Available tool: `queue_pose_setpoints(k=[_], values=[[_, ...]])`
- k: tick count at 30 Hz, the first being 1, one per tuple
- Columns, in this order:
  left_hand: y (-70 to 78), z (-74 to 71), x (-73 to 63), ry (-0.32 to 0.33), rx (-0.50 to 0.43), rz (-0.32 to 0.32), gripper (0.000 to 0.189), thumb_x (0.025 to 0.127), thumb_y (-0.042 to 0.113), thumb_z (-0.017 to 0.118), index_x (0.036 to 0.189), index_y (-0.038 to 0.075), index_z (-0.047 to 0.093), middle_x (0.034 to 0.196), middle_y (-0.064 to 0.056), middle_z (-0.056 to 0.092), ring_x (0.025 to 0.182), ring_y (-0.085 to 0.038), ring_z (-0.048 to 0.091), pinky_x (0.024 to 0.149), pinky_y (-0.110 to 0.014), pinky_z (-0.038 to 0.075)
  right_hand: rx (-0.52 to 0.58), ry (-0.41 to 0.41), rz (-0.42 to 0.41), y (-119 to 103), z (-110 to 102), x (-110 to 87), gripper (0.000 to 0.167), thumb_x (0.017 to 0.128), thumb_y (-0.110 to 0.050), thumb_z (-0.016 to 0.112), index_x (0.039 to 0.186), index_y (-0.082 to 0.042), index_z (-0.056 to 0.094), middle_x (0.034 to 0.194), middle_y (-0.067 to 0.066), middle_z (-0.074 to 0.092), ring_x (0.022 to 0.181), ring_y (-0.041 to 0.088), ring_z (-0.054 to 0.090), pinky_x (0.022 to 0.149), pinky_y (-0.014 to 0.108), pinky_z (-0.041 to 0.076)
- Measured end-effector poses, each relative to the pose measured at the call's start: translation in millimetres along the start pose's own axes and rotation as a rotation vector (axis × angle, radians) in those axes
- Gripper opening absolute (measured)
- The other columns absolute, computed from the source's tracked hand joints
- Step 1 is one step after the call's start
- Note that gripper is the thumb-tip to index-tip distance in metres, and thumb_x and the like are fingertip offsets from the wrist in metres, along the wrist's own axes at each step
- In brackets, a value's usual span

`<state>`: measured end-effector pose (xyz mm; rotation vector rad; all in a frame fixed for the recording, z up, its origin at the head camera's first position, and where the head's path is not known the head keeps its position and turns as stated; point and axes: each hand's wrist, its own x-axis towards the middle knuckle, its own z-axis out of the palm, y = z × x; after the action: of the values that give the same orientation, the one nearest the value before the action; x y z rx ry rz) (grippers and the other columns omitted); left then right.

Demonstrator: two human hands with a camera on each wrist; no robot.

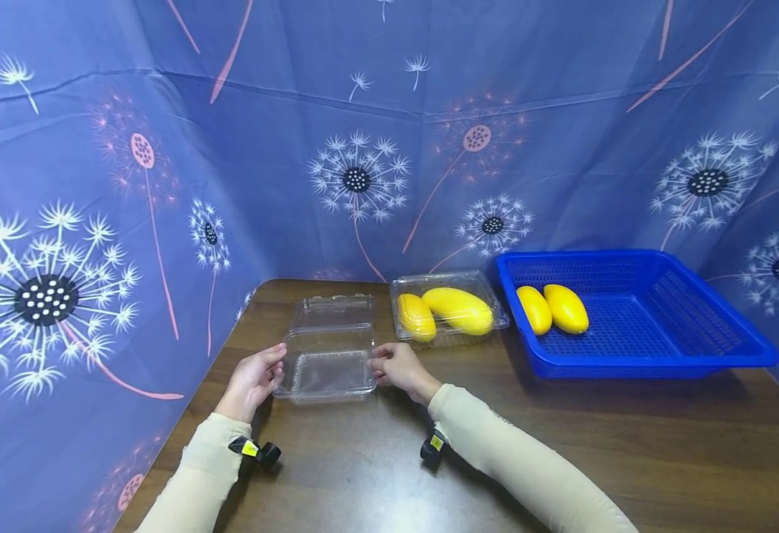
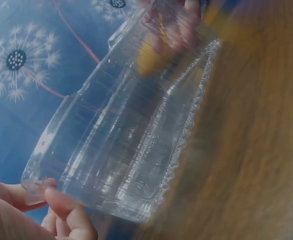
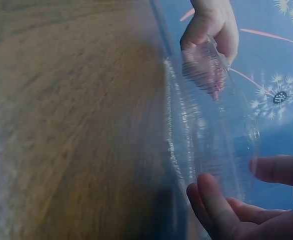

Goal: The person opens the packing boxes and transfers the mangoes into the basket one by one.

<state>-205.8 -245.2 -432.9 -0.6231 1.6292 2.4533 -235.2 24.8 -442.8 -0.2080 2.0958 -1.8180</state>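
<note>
While two grips (image 1: 254,379) (image 1: 399,368) hold one open container (image 1: 328,371), four mangoes (image 1: 457,311) lie nearby.

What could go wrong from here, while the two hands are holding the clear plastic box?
The open box looks thin, and the left hand and right hand hold it only at its ends, so it might bend or slip.

Its lid is open on the far side and could swing.

The full box sits close beyond the right hand, so a sideways move might knock it.
</note>
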Motion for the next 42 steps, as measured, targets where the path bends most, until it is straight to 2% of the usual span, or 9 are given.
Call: queue_pose_setpoints(k=[6,13,16,20,26,33,36,38,42], values=[[6.9,-0.8,8.0,0.023,0.002,0.037,0.03,0.098,0.002,0.049,0.08,0.019,0.067,0.076,0.011,0.062,0.059,0.001,0.048,0.055,-0.009,0.044,0.045,0.036,-0.006,2,7,10.8,0.031,0.092,-0.001,0.058,0.119,0.015,0.056,0.1,0.025,0.066,0.066,0.01,0.058,0.063,0.023,0.058],[13.7,-0.2,15.7,0.029,0.023,0.042,0.035,0.098,0.001,0.048,0.074,0.019,0.066,0.073,0.012,0.062,0.055,0.002,0.049,0.054,-0.009,0.044,0.054,0.058,0.016,0,9,24.2,0.033,0.093,-0.004,0.058,0.122,0.013,0.057,0.103,0.025,0.066,0.065,0.01,0.057,0.063,0.022,0.058],[16.4,2.3,24.7,0.054,0.053,0.052,0.023,0.098,0.002,0.049,0.09,0.012,0.068,0.073,0.012,0.062,0.053,0.003,0.049,0.052,-0.009,0.044,0.04,0.072,0.015,-2,9,30.5,0.032,0.094,-0.004,0.058,0.121,0.012,0.058,0.101,0.022,0.066,0.066,0.01,0.056,0.063,0.022,0.058],[19.4,5.8,35.5,0.097,0.076,0.065,0.015,0.097,0.001,0.051,0.107,0.006,0.062,0.073,0.011,0.061,0.051,0.002,0.05,0.05,-0.009,0.044,0.018,0.098,0.019,-4,11,36.0,0.031,0.094,-0.005,0.058,0.121,0.012,0.059,0.099,0.021,0.066,0.065,0.01,0.057,0.062,0.021,0.058],[23.9,6.5,38.8,0.112,0.08,0.062,0.028,0.096,0.0,0.053,0.078,0.016,0.065,0.07,0.011,0.062,0.051,0.001,0.05,0.051,-0.01,0.044,-0.027,0.099,0.022,-6,13,39.8,0.028,0.096,-0.01,0.057,0.117,0.009,0.062,0.096,0.018,0.066,0.066,0.01,0.057,0.063,0.021,0.057],[30.2,2.4,40.6,0.119,0.058,0.057,0.034,0.095,0.0,0.054,0.07,0.019,0.066,0.07,0.011,0.064,0.051,0.001,0.05,0.051,-0.011,0.044,0.012,0.085,0.046,-9,18,42.4,0.028,0.099,-0.014,0.056,0.115,0.008,0.061,0.084,0.009,0.059,0.066,0.012,0.056,0.06,0.022,0.057],[30.8,0.2,40.1,0.153,0.061,0.071,0.026,0.095,0.0,0.055,0.079,0.017,0.067,0.069,0.011,0.064,0.05,0.001,0.05,0.05,-0.01,0.044,0.024,0.068,0.049,-9,22,42.3,0.029,0.099,-0.017,0.055,0.113,0.008,0.06,0.082,0.006,0.056,0.067,0.012,0.055,0.061,0.025,0.058],[30.6,-0.2,40.0,0.168,0.078,0.082,0.018,0.094,0.0,0.055,0.097,0.011,0.069,0.068,0.012,0.065,0.05,0.002,0.05,0.05,-0.01,0.045,0.028,0.071,0.045,-8,23,42.1,0.029,0.099,-0.018,0.055,0.112,0.007,0.061,0.081,0.005,0.056,0.067,0.011,0.055,0.061,0.025,0.057],[27.9,0.2,41.8,0.186,0.126,0.097,0.041,0.094,0.001,0.056,0.135,-0.002,0.051,0.067,0.015,0.065,0.05,0.003,0.05,0.05,-0.01,0.045,0.029,0.086,0.043,-4,23,40.8,0.032,0.099,-0.022,0.056,0.111,0.007,0.061,0.079,0.004,0.057,0.067,0.012,0.056,0.06,0.023,0.056]])
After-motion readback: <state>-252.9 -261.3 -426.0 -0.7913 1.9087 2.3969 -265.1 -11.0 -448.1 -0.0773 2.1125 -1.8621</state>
